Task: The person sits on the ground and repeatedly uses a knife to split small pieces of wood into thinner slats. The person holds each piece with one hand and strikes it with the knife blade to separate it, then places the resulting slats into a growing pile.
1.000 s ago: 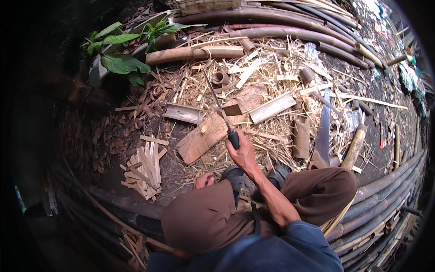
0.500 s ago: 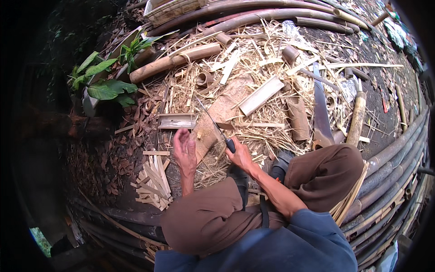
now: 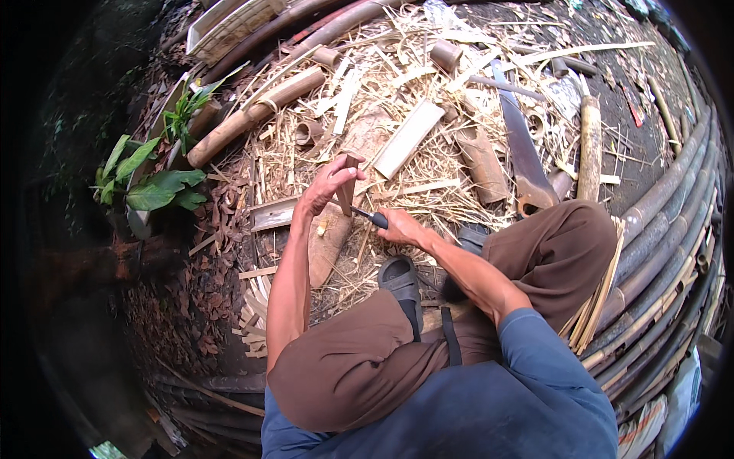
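My left hand (image 3: 327, 187) grips the top of a brown split bamboo piece (image 3: 347, 186), which stands upright over a wooden log (image 3: 327, 246). In my right hand (image 3: 404, 229) is a knife (image 3: 378, 219), held by its black handle. Its blade points left toward the lower part of the bamboo piece and is mostly hidden there; whether the two touch I cannot tell. Just left of the log lies a pale split bamboo trough (image 3: 274, 213). A second split piece (image 3: 410, 138) rests on the shavings beyond my hands.
Straw-like shavings (image 3: 428, 200) cover the ground. A handsaw (image 3: 523, 145) and bamboo tubes (image 3: 480, 162) lie to the right. Cut slats (image 3: 256, 307) are heaped by my left knee. Long bamboo poles (image 3: 656, 222) line the right side; a leafy plant (image 3: 153, 180) grows at left.
My left hand, empty and raised before, has reached forward and taken hold of the bamboo piece, now upright. The knife has swung from pointing up and away to pointing left at that piece.
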Motion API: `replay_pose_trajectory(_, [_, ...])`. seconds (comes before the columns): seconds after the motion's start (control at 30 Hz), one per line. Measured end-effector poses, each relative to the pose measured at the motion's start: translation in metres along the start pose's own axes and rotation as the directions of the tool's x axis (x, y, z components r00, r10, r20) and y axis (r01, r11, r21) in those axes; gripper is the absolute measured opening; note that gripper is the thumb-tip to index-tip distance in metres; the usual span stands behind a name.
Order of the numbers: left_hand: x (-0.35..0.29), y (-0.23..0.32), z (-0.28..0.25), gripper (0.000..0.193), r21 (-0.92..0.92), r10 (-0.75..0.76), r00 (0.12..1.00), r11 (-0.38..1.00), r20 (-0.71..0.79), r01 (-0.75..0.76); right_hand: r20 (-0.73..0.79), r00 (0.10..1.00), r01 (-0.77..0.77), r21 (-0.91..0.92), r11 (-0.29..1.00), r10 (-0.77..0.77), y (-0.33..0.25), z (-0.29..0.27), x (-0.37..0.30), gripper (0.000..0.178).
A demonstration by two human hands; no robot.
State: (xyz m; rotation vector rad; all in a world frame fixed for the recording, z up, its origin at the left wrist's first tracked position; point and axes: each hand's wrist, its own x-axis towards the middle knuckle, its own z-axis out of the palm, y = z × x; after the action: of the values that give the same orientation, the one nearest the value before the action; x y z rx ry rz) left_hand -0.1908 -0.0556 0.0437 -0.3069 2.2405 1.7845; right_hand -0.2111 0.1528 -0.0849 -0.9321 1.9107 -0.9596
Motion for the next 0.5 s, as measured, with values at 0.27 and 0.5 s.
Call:
replay_pose_trajectory(0.27, [0.017,-0.032,0.023,0.037,-0.055,0.057,0.986,0.996,-0.158,-0.066,-0.058,0.998,0.003,-0.088,0.996,-0.008,0.016,0.009,-0.005,0.042])
replay_pose_trajectory(0.5, [0.023,-0.044,0.019,0.030,-0.093,0.056,0.901,0.990,-0.431,-0.106,0.068,0.988,0.155,-0.394,0.906,-0.140,0.006,0.003,0.018,0.030])
